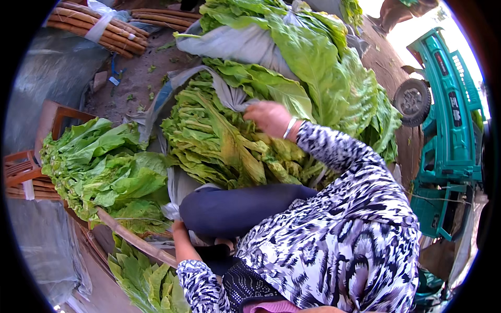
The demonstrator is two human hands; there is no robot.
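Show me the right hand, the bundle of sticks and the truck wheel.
right hand (269,117): head view, on the back of the hand above the bracelet.
bundle of sticks (94,28): head view, on the sticks beside the white tie.
truck wheel (413,100): head view, on the hub.

Left hand (180,228) mostly hidden behind knee; right hand (269,117) fingers buried in leaves (219,141).

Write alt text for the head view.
A right hand with a bangle reaches into a pile of green leaves on grey cloth, while the left hand rests by a wooden stick. A teal vehicle stands at right.
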